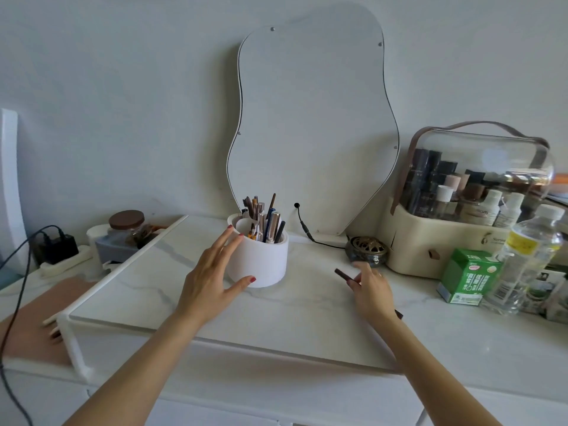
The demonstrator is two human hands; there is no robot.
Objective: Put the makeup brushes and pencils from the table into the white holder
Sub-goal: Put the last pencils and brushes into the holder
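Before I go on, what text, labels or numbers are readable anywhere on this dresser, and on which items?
Nothing can be quoted with confidence.
Green and white carton: white print, too blurred to read.
Clear plastic water bottle: yellow label and barcode, unreadable.
Cream cosmetics case with clear lid: dark logo, partly hidden, illegible.
Small white bottles inside it: print too small.
White holder: no markings visible.
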